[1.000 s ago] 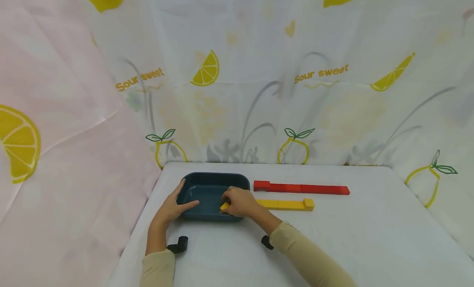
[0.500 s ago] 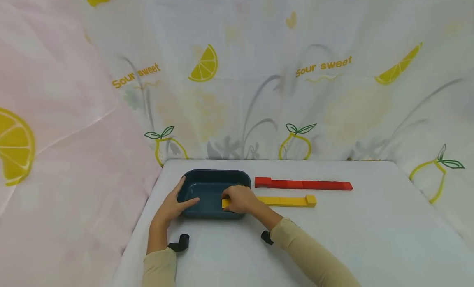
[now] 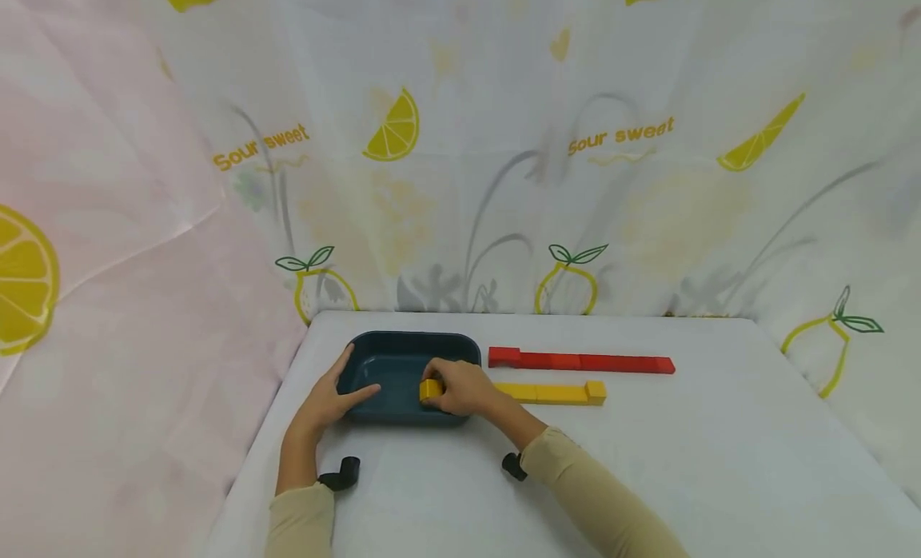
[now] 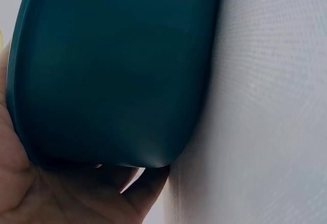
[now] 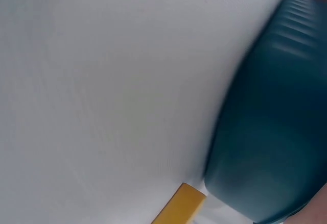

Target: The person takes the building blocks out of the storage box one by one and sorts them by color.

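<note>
A dark teal rectangular tray (image 3: 388,360) stands on the white table. My left hand (image 3: 332,396) rests on its left front corner, thumb on the left rim and a finger lying over the front rim; the left wrist view shows the tray's outer wall (image 4: 112,76) against my palm. My right hand (image 3: 460,386) holds a small yellow block (image 3: 430,389) just above the tray's right front part. To the right of the tray lie a yellow row of blocks (image 3: 557,392) and, behind it, a longer red row (image 3: 583,361).
The table's white cloth (image 3: 647,478) stretches right and forward of the tray. Lemon-print curtains (image 3: 504,182) close in the back and left. The right wrist view shows the tray's wall (image 5: 271,132) and the end of a yellow block (image 5: 179,206).
My right hand has lifted the yellow block a little and shifted it left over the tray, so more of the block shows. The left hand has stayed on the tray.
</note>
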The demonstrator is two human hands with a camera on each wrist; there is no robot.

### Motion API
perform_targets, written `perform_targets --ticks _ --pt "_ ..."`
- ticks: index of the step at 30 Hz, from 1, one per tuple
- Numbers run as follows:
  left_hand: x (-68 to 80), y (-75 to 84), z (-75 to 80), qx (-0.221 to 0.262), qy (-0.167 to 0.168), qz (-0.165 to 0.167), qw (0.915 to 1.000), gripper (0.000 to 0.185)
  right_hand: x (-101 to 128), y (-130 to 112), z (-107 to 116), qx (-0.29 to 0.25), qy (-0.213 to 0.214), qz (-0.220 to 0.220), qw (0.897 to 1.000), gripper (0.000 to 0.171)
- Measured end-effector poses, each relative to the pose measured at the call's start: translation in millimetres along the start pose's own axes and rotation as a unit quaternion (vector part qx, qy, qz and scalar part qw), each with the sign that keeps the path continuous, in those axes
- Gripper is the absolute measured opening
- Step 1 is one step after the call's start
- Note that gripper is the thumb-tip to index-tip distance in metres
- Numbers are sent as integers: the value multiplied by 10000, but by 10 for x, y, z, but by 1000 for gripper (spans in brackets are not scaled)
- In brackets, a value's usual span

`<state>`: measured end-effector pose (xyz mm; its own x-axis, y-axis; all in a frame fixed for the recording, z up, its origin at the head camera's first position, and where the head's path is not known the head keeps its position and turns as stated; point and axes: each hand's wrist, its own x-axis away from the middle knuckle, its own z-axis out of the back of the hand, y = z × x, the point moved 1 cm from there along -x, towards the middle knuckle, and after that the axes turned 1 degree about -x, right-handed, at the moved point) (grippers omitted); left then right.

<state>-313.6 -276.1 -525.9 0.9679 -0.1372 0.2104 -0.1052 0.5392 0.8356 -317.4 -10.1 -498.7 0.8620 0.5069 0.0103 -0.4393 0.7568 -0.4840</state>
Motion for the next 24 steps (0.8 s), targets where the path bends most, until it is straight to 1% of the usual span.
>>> perform_targets --ticks 4,7,15,20,24 --pt "16 -10 -11 2 -35 62 10000 105 22 9 -30 -161 129 7 9998 32" --pt "18 -19 -13 -18 4 99 9999 104 31 14 -36 -234 244 89 9994 31" --pt "19 -56 -6 45 74 4 10000 106 45 4 -28 -451 353 232 9981 30" --pt "11 -40 0 48 114 -37 9999 106 50 23 -8 -582 463 318 9967 32" --pt "12 -32 2 81 124 -15 9999 106 49 37 -25 -677 567 282 9957 33"
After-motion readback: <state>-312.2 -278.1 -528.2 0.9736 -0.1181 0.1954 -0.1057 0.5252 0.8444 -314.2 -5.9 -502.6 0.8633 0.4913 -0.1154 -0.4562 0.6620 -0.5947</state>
